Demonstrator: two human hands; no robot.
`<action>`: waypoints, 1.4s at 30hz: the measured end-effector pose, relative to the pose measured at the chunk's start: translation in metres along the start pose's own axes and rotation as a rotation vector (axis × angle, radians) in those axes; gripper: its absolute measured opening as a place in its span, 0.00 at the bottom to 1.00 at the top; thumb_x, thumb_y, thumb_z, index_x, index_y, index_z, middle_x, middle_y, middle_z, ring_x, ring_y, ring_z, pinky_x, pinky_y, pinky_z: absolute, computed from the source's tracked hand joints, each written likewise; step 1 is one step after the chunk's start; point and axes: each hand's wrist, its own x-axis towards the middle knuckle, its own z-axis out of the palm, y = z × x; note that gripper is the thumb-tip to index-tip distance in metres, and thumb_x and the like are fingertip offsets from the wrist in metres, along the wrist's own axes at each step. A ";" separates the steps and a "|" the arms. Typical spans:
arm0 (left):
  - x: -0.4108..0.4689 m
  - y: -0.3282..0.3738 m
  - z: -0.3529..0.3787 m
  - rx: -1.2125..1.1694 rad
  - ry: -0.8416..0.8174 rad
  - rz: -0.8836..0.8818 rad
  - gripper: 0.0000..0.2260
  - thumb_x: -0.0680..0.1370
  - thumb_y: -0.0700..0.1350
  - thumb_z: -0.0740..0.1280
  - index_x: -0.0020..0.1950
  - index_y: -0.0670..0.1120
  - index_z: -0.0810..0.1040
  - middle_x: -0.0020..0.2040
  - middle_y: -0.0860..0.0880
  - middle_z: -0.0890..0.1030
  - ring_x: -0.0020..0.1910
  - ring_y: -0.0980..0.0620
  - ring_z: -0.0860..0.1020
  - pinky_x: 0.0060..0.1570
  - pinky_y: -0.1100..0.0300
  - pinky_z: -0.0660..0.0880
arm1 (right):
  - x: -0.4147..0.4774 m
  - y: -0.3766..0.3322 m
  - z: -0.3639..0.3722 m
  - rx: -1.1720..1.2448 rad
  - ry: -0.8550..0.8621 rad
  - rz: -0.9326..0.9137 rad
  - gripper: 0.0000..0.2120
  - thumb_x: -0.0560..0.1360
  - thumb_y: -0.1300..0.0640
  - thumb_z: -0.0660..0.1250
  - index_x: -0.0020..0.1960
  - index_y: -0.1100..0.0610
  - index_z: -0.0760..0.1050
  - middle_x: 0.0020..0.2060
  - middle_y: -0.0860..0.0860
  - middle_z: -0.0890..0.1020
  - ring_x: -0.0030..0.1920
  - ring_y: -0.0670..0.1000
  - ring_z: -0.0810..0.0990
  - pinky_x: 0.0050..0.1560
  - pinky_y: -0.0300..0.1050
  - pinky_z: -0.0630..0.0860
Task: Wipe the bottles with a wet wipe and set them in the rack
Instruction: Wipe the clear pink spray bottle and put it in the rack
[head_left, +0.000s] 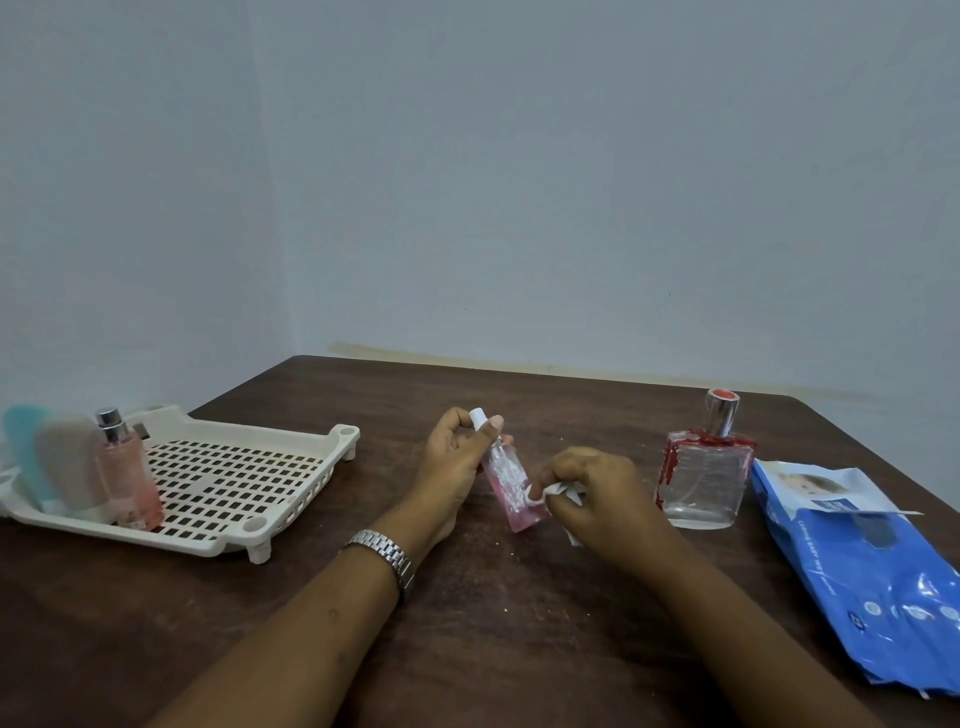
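My left hand (453, 467) grips a small slim bottle (511, 483) of pink liquid near its white cap, tilted above the middle of the table. My right hand (589, 493) pinches a crumpled white wet wipe (558, 492) against the bottle's lower side. A cream perforated rack (228, 483) sits at the left. In its left end stand a pink spray bottle (127, 475) with a silver cap, a beige bottle (70, 467) and a teal bottle (26, 447). A clear square bottle (704, 478) with red edges and a silver cap stands to the right of my hands.
A blue pack of wet wipes (872, 566) lies at the table's right edge, its flap peeled open. The dark wooden table (493, 623) is backed by grey-blue walls. A metal watch (387, 553) is on my left wrist.
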 end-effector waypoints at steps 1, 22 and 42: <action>0.000 0.000 0.000 0.005 0.000 0.002 0.06 0.77 0.43 0.68 0.46 0.44 0.71 0.40 0.44 0.83 0.41 0.51 0.82 0.40 0.60 0.79 | 0.000 -0.002 0.002 -0.005 0.008 -0.016 0.09 0.72 0.64 0.67 0.43 0.53 0.82 0.42 0.45 0.80 0.43 0.41 0.77 0.41 0.26 0.70; 0.003 -0.005 -0.004 0.098 0.067 0.053 0.10 0.75 0.42 0.71 0.44 0.45 0.69 0.37 0.43 0.79 0.40 0.50 0.81 0.41 0.56 0.78 | -0.002 -0.003 -0.001 -0.056 -0.025 -0.030 0.10 0.74 0.62 0.66 0.51 0.52 0.82 0.49 0.48 0.82 0.44 0.40 0.76 0.41 0.28 0.72; 0.007 -0.011 -0.003 0.144 0.072 -0.019 0.05 0.81 0.42 0.60 0.47 0.46 0.66 0.43 0.43 0.78 0.38 0.52 0.79 0.36 0.62 0.75 | -0.001 -0.010 -0.003 -0.172 -0.152 -0.135 0.13 0.72 0.67 0.65 0.51 0.53 0.83 0.54 0.49 0.82 0.52 0.44 0.78 0.48 0.23 0.67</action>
